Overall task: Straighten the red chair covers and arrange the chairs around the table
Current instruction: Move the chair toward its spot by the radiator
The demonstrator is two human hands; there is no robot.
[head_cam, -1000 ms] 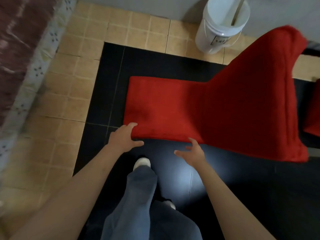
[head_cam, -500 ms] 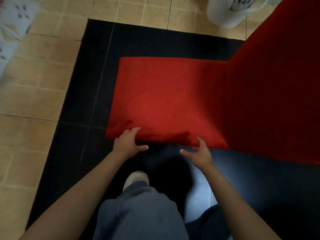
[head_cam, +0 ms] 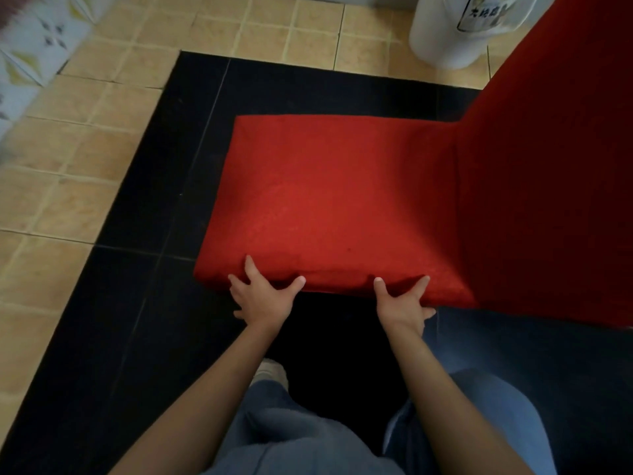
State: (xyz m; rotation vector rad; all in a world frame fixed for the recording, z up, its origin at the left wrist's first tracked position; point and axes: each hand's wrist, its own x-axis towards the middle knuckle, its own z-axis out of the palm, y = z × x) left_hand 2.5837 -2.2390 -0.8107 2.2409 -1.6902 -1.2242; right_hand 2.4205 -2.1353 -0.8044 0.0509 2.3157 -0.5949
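Both hands were at the near side edge of the red chair cover (head_cam: pixel 329 207), which clothed a chair standing on the black floor tiles (head_cam: pixel 144 234), its seat low in front of the person's knees. The left hand (head_cam: pixel 262 299) lay with spread fingers (head_cam: pixel 249 265) on the top of the seat edge and its thumb along the front of it; the right hand (head_cam: pixel 404 303) met the same edge nearer the backrest, thumb and forefinger splayed, the other fingers hidden below, so whether they pinched cloth could not be told. This looked like the smoothing step on this chair. Next, I judged, the slack along that edge would want drawing down evenly. The seat's long axis ran left to right, its front pointing left and the backrest (head_cam: pixel 548 173) rising at right, beside a white bucket (head_cam: pixel 455 32)
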